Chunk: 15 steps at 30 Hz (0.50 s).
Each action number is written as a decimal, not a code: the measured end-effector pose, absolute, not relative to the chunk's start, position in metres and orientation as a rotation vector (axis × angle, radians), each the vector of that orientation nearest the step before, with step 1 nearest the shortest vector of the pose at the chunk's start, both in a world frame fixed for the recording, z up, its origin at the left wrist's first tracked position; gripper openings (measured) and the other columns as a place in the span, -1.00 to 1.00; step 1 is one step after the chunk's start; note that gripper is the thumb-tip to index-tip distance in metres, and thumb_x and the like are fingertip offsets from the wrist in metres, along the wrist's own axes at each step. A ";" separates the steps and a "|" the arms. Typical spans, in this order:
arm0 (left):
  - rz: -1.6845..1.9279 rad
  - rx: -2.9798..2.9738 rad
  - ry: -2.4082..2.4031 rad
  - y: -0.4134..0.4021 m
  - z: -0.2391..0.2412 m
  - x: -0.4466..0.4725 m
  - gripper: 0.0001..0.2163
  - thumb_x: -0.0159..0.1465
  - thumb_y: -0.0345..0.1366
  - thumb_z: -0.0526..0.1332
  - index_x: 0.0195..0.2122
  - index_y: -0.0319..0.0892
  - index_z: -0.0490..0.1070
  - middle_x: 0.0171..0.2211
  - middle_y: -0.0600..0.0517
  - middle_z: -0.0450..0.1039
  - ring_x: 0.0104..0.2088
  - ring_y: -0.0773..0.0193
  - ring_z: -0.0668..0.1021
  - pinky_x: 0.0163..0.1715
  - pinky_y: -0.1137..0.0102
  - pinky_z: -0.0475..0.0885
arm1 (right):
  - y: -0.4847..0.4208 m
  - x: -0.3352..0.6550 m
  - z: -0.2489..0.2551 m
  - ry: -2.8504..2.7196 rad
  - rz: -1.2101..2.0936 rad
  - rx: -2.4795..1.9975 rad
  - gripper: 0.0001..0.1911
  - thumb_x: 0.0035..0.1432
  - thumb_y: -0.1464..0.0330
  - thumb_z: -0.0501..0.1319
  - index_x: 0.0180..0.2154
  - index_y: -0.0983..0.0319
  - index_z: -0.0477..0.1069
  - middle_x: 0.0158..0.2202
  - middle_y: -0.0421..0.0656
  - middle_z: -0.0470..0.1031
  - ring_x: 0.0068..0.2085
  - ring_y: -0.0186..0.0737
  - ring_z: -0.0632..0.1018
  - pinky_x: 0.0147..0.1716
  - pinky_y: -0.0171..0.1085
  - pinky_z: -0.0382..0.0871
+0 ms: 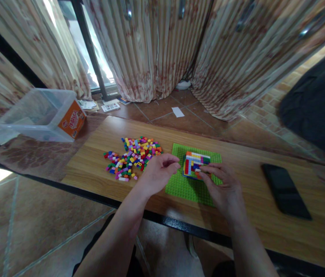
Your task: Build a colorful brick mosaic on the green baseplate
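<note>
A small block of stacked toy bricks (pixel 189 168), in several colours, stands on a green studded baseplate (pixel 176 187). My right hand (pixel 223 184) reaches over the block's right side. Its thumb and index finger are pinched at a small light-coloured toy brick (pixel 198 170) on the block's top; the fingers partly hide it. My left hand (pixel 161 171) hovers by the baseplate's left edge. Its fingers are loosely curled, with a gap between thumb and index tips and nothing visible there. Left of that hand lies a loose heap of colourful toy bricks (pixel 135 156).
All this rests on a long wooden bench (pixel 93 165) with a dark front edge. A black phone (pixel 286 191) lies on its right part. Beyond the left end stands a clear plastic bin (pixel 35 115) with an orange label. Striped curtains (pixel 156 50) hang behind.
</note>
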<state>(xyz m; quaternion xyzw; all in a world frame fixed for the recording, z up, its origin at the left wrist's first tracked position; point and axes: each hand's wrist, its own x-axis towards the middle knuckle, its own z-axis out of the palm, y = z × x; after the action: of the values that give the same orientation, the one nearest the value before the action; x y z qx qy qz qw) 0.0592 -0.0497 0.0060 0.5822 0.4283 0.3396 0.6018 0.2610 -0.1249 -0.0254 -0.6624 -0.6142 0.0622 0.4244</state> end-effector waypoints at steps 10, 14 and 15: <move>0.787 1.411 0.987 -0.049 0.003 0.058 -0.91 0.21 -0.38 0.25 -0.28 -0.23 0.50 -0.41 0.02 0.52 -0.38 0.30 0.51 -0.33 0.39 0.40 | -0.116 0.255 -0.029 -1.391 0.004 -1.795 -0.71 0.20 0.15 0.22 -0.18 0.19 0.57 -0.10 -0.01 0.49 -0.02 -0.01 0.47 0.01 0.04 0.33; 0.785 1.424 0.987 -0.049 0.004 0.058 -0.92 0.21 -0.39 0.24 -0.28 -0.23 0.50 -0.41 0.03 0.51 -0.38 0.30 0.51 -0.33 0.40 0.39 | -0.113 0.252 -0.031 -1.449 -0.037 -1.825 -0.67 0.20 0.16 0.23 -0.12 0.23 0.55 -0.02 0.05 0.46 0.03 0.03 0.43 0.06 0.08 0.29; 0.785 1.424 0.990 -0.048 0.004 0.058 -0.92 0.21 -0.39 0.24 -0.28 -0.23 0.50 -0.41 0.03 0.51 -0.38 0.31 0.51 -0.33 0.40 0.39 | -0.113 0.251 -0.032 -1.460 -0.040 -1.833 -0.66 0.20 0.16 0.22 -0.12 0.25 0.55 -0.02 0.07 0.45 0.03 0.04 0.43 0.07 0.09 0.28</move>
<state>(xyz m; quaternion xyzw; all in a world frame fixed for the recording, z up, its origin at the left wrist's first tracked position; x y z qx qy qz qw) 0.0581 -0.0483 0.0044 0.6093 0.4234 0.3359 0.5802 0.2515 -0.1127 -0.0316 -0.7207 -0.5740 -0.0158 0.3884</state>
